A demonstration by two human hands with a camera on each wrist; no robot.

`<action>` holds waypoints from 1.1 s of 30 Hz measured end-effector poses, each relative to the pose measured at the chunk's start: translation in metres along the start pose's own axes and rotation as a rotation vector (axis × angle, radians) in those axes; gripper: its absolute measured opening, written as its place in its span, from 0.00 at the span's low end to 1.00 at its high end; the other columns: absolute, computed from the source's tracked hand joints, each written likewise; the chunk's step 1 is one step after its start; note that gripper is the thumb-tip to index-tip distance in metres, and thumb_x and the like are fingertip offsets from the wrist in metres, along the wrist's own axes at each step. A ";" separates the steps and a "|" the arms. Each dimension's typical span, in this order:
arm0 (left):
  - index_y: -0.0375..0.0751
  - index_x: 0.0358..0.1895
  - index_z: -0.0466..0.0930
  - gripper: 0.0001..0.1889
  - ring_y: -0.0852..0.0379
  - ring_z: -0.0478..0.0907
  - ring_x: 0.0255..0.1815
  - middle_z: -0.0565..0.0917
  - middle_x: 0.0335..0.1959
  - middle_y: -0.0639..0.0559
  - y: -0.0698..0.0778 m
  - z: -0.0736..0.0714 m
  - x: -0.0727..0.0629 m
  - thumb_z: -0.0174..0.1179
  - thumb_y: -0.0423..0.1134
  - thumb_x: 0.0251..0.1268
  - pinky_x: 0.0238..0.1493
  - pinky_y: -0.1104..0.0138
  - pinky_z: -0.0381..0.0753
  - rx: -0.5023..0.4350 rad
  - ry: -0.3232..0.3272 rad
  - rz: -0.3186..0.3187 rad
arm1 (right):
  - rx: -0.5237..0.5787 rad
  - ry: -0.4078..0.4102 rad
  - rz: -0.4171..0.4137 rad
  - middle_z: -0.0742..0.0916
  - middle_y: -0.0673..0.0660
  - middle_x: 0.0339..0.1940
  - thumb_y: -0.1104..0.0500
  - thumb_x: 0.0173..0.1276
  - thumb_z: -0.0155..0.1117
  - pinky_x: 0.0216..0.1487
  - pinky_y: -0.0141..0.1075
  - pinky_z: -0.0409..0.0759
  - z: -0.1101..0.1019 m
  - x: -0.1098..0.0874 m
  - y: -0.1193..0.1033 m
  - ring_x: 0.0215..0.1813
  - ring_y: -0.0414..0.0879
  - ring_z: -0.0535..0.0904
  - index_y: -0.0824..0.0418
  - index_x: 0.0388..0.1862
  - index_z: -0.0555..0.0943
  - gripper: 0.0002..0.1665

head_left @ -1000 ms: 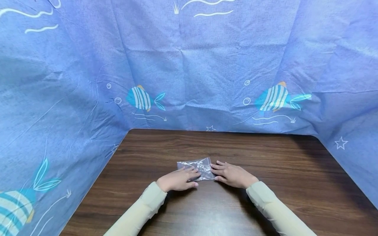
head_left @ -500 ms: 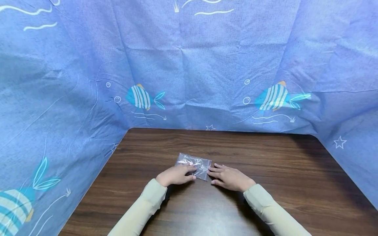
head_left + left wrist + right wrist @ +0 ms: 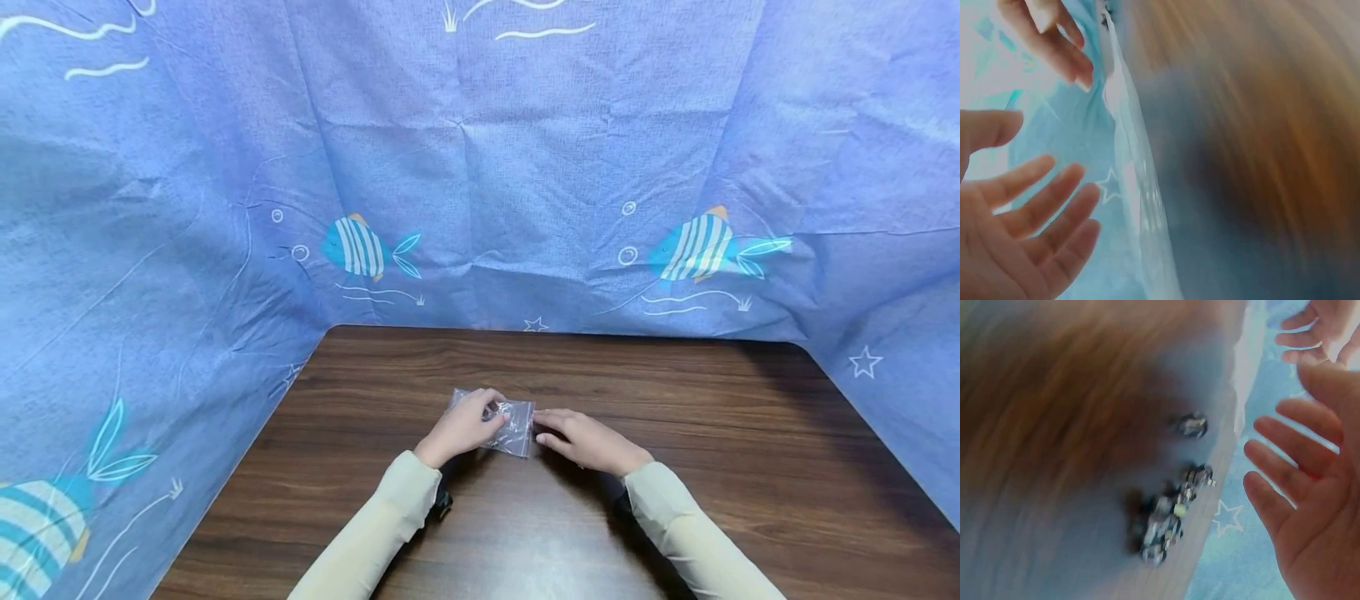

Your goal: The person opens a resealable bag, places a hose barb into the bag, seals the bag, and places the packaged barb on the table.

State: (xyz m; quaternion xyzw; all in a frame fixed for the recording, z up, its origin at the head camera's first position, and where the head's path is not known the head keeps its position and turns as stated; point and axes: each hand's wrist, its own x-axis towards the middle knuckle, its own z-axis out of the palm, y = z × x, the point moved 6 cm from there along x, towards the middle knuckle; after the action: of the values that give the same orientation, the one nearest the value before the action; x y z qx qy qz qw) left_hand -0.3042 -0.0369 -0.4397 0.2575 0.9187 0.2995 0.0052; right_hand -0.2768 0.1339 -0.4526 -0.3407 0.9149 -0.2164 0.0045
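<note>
A clear plastic zip bag [image 3: 517, 432] lies flat on the wooden table. My left hand [image 3: 463, 425] is over its left part and hides some of it. In the left wrist view, the fingers of that left hand [image 3: 1035, 225] are spread and loosely bent, apart from the bag [image 3: 1138, 181]. Beside the bag's zip edge is my right hand [image 3: 592, 442], fingertips close to that edge; whether they touch it I cannot tell. The right wrist view shows this right hand [image 3: 1310, 469] with relaxed fingers and nothing in them.
Several small shiny, dark-and-silver pieces [image 3: 1166, 522] lie on the table in the blurred right wrist view, with a single similar piece [image 3: 1192, 425] apart from them. A blue fish-patterned cloth [image 3: 540, 192] hangs behind the table [image 3: 420, 367].
The bag has turned slightly and shifted a little left. My left hand has lifted from lying flat on it, its fingers now bent. The right hand has stayed near the zip edge.
</note>
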 end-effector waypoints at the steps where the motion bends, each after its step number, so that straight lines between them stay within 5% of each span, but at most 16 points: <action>1: 0.36 0.53 0.78 0.17 0.49 0.80 0.46 0.83 0.43 0.45 0.001 0.001 0.002 0.58 0.43 0.67 0.49 0.59 0.77 -0.029 0.018 -0.007 | 0.022 0.034 0.007 0.81 0.63 0.60 0.56 0.74 0.54 0.63 0.49 0.71 -0.001 0.002 0.001 0.63 0.57 0.75 0.68 0.62 0.75 0.23; 8: 0.31 0.51 0.77 0.18 0.53 0.79 0.38 0.82 0.36 0.46 -0.001 0.011 0.010 0.61 0.41 0.63 0.42 0.64 0.77 -0.228 0.062 -0.083 | 0.221 0.222 0.202 0.87 0.63 0.47 0.63 0.69 0.59 0.54 0.48 0.78 -0.004 0.012 0.014 0.51 0.55 0.83 0.70 0.50 0.82 0.15; 15: 0.30 0.48 0.77 0.19 0.49 0.79 0.40 0.82 0.37 0.42 -0.004 0.023 0.014 0.64 0.41 0.58 0.43 0.62 0.77 -0.301 0.067 -0.151 | 0.499 0.204 0.409 0.88 0.62 0.35 0.66 0.68 0.57 0.42 0.34 0.78 0.006 0.019 0.028 0.38 0.44 0.82 0.73 0.45 0.83 0.13; 22: 0.27 0.50 0.74 0.21 0.50 0.77 0.41 0.81 0.39 0.39 -0.009 0.036 0.011 0.64 0.40 0.58 0.43 0.63 0.76 -0.433 0.010 -0.229 | 0.907 0.169 0.486 0.86 0.66 0.39 0.71 0.69 0.53 0.47 0.36 0.82 0.023 0.027 0.034 0.40 0.43 0.83 0.85 0.47 0.76 0.15; 33: 0.25 0.48 0.75 0.21 0.60 0.73 0.33 0.79 0.35 0.43 -0.016 0.045 0.009 0.65 0.36 0.55 0.36 0.73 0.73 -0.534 -0.016 -0.244 | 1.026 0.173 0.518 0.86 0.63 0.36 0.72 0.69 0.54 0.41 0.31 0.82 0.034 0.032 0.032 0.33 0.37 0.81 0.87 0.48 0.75 0.16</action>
State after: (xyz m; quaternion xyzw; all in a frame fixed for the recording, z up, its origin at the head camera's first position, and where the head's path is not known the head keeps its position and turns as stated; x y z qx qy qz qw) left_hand -0.3120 -0.0184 -0.4842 0.1370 0.8315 0.5257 0.1159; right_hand -0.3162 0.1220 -0.4911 -0.0411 0.7434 -0.6512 0.1469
